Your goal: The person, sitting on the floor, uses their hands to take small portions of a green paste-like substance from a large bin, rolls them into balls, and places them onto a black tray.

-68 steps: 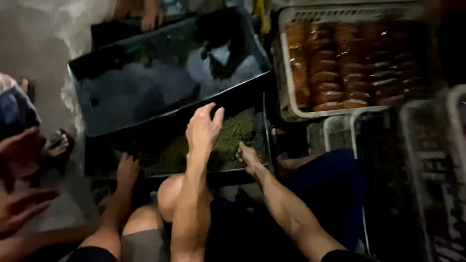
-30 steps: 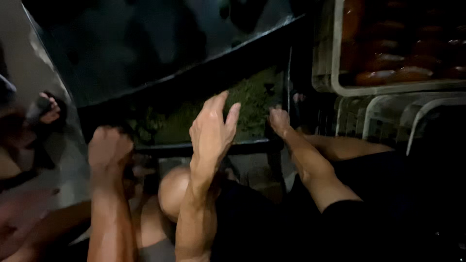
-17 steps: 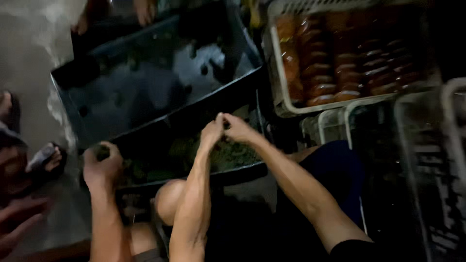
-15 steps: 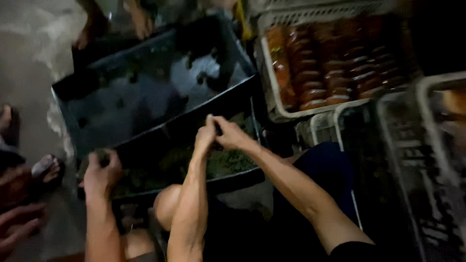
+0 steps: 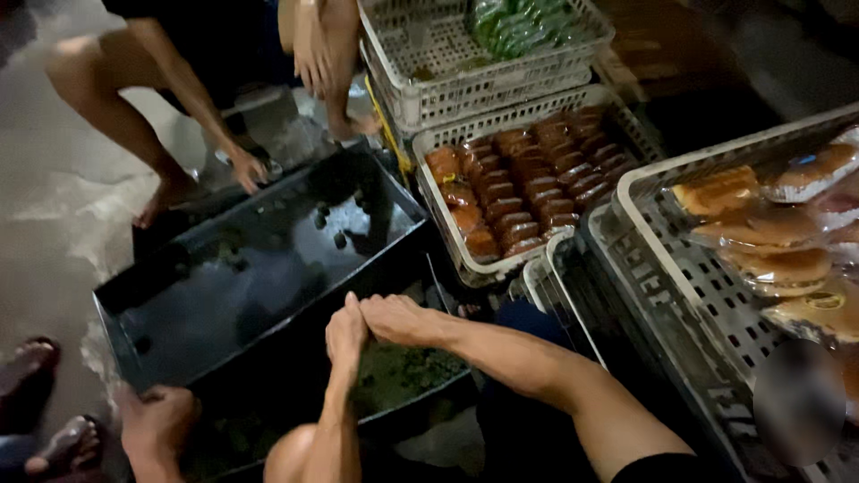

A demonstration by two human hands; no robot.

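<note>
I see both arms stretched forward, my left hand [image 5: 344,329] and right hand [image 5: 394,317] pressed together, fingers curled shut; whether they pinch anything I cannot tell. They hover over the dark tray [image 5: 268,268] on the floor, above the green mash [image 5: 403,371]. White crates [image 5: 537,192] of pastries stand to the right.

— What sort of place is this?

— A back-room food workshop, or a market stall's packing corner. People crouch on a bare concrete floor [image 5: 54,215] among stacked white plastic crates [image 5: 447,89].

— What shows it?

— One crate holds rows of brown cakes [image 5: 519,183], another wrapped buns [image 5: 761,233]. Black trays [image 5: 268,268] sit on the ground, one holding green paste [image 5: 403,376].
</note>
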